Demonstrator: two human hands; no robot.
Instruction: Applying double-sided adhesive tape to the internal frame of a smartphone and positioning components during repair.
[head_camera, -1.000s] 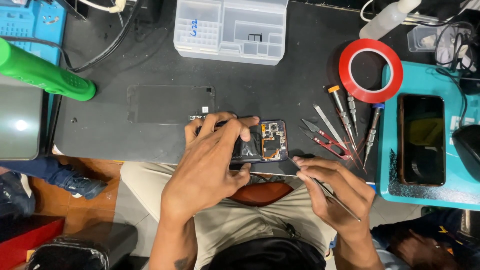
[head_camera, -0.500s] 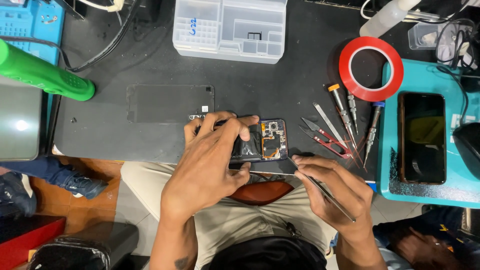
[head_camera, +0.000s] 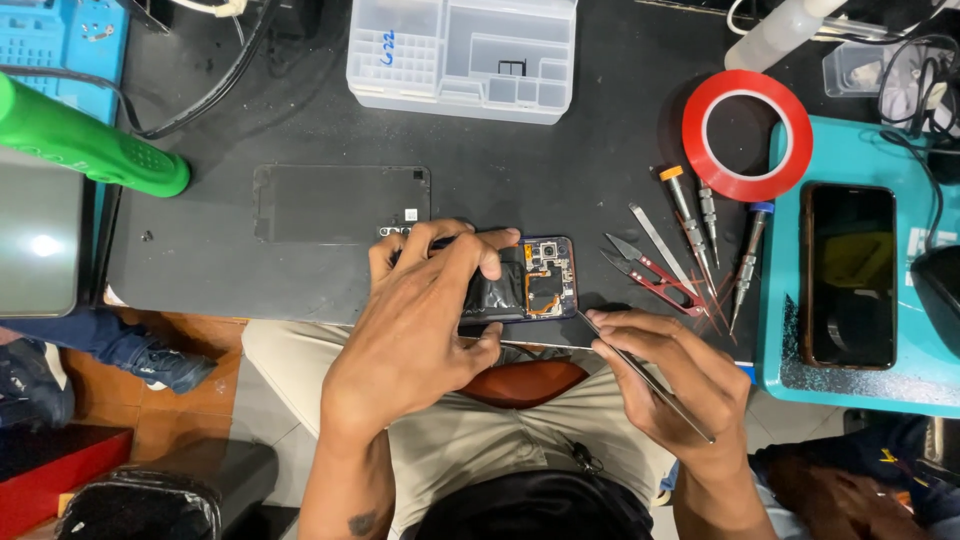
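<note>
An opened phone (head_camera: 535, 280) with its back off lies at the near edge of the black work mat (head_camera: 300, 120), circuit board and camera showing at its right end. My left hand (head_camera: 425, 310) covers its left half, fingers curled over the far edge and thumb under the near edge. My right hand (head_camera: 665, 375) grips thin metal tweezers (head_camera: 640, 372), whose tip points at the phone's lower right corner. The removed dark back cover (head_camera: 340, 203) lies flat just beyond my left hand.
Red-handled snips (head_camera: 650, 275), a metal spudger and several small screwdrivers (head_camera: 700, 235) lie right of the phone. A red tape roll (head_camera: 747, 133), a clear parts organiser (head_camera: 462, 55), a green cylinder (head_camera: 85, 145) and a second phone (head_camera: 850, 272) on a teal tray surround the area.
My right hand has shifted slightly, bringing the tweezers' tip closer to the phone's lower right corner. My left hand keeps its hold.
</note>
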